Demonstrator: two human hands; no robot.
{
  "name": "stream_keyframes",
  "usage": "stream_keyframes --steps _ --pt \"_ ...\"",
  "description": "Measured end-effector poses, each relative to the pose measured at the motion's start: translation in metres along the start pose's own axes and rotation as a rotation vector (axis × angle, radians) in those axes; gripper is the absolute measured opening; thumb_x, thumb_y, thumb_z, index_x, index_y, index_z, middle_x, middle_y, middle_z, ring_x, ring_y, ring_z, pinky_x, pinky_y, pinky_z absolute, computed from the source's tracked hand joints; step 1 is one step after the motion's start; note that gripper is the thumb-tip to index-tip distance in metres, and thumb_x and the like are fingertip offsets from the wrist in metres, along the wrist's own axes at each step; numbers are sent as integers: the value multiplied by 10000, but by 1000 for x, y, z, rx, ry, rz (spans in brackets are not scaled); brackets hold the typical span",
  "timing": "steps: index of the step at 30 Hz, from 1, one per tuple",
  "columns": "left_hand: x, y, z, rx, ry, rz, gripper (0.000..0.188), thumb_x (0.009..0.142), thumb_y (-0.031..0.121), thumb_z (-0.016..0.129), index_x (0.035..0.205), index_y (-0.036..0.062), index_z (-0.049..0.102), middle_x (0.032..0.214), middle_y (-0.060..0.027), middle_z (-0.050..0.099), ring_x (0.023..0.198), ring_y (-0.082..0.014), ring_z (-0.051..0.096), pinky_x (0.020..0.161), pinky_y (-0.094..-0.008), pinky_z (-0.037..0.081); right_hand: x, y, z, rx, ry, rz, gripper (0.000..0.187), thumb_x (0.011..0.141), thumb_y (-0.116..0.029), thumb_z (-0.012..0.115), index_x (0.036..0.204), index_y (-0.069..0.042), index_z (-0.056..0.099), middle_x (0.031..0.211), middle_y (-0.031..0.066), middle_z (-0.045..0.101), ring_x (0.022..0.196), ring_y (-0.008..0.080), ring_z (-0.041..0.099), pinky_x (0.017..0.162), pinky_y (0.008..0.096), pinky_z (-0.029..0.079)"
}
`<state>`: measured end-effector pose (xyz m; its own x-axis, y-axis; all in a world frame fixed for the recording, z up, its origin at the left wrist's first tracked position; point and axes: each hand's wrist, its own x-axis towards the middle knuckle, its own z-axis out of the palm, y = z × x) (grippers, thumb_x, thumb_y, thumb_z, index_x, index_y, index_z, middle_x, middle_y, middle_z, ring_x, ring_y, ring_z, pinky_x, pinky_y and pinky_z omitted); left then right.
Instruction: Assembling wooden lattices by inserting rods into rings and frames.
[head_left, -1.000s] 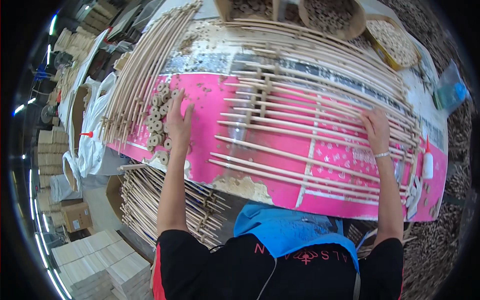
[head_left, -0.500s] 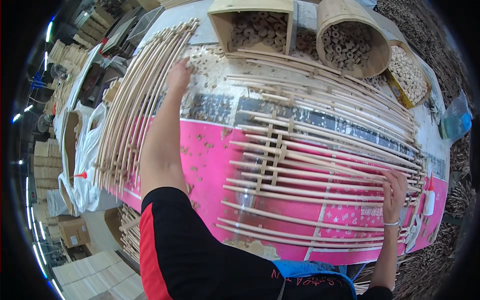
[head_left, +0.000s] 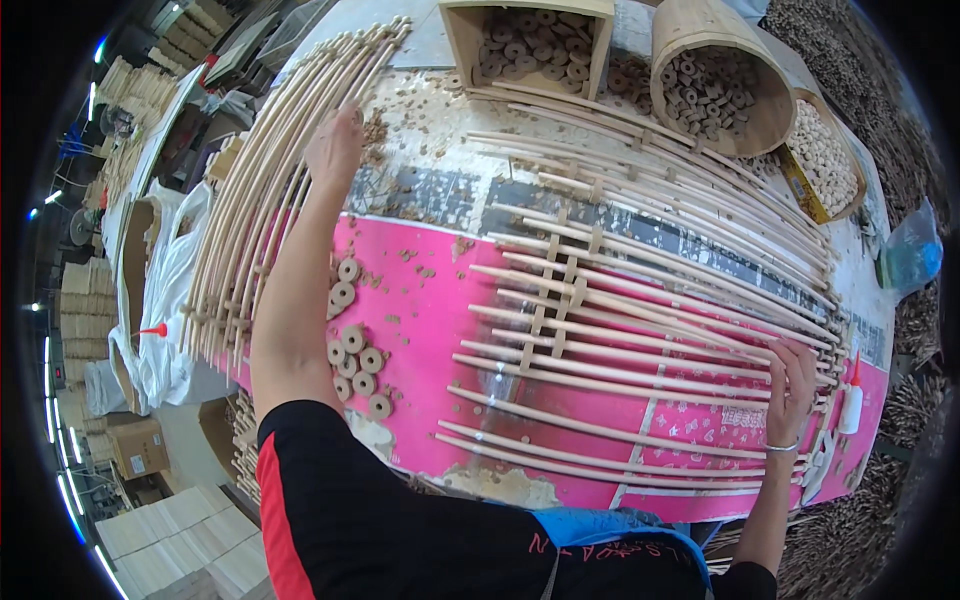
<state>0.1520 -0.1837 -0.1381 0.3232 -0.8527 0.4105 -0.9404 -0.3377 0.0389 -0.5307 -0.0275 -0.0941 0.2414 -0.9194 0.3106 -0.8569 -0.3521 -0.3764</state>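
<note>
Pale wooden rods, joined by small wooden blocks, make a rack-like frame across the table before me. At its right end my right hand has its fingers closed on one slanting wooden rod. My left arm reaches up to a long bundle of rods at the left. There my left hand lies on the bundle's right edge, fingers curled round a rod; the fingertips are partly hidden. Round wooden discs with holes lie loose on the pink table cover beside my left forearm.
At the back stand a wooden box and a round wooden tub, both holding discs. A tray of small pale pieces is beside them. White glue bottle with red tip at right; a clear bag hangs beyond it.
My left hand has moved left from the bare tabletop onto the rod bundle, uncovering the loose discs by my forearm. My right hand keeps its hold; the view has shifted slightly.
</note>
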Motion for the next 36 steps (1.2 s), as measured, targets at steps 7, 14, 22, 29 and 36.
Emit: stream_keyframes --steps 7,14,22,29,36 --pt "-81 -41 -48 -232 -235 61 433 945 289 713 1356 166 659 951 -112 720 841 -235 697 749 -379 534 -33 -42 5 217 -121 -45 230 906 -10 687 1133 -4 722 1060 145 674 999 302 647 901 373 502" --pt "-222 25 -122 -1048 -453 -278 360 1002 275 648 1322 113 691 1017 18 719 840 -53 619 641 -206 427 -83 -58 21 174 -241 -222 253 836 -80 766 1083 -31 742 1042 134 688 941 312 645 822 404 504" --pt "-321 65 -159 -1342 -580 -654 414 1062 295 466 1424 168 623 1146 2 678 883 -75 583 672 -216 405 -100 -51 40 195 -260 -204 147 847 -108 756 955 -28 696 893 103 632 897 284 640 792 406 500" --pt "-336 59 -157 -1501 -539 -698 374 1043 354 578 1347 152 659 1095 26 691 886 -79 617 683 -244 414 -107 -55 40 389 -173 -125 105 911 -93 715 981 -18 697 879 104 665 774 243 668 661 345 514" --pt "-338 61 -150 -1657 -546 -744 332 1050 324 618 1297 103 643 1088 -35 724 903 -145 691 635 -237 447 -98 -66 41 444 -132 -133 91 929 -89 709 992 -24 706 883 93 665 781 235 668 675 337 519"
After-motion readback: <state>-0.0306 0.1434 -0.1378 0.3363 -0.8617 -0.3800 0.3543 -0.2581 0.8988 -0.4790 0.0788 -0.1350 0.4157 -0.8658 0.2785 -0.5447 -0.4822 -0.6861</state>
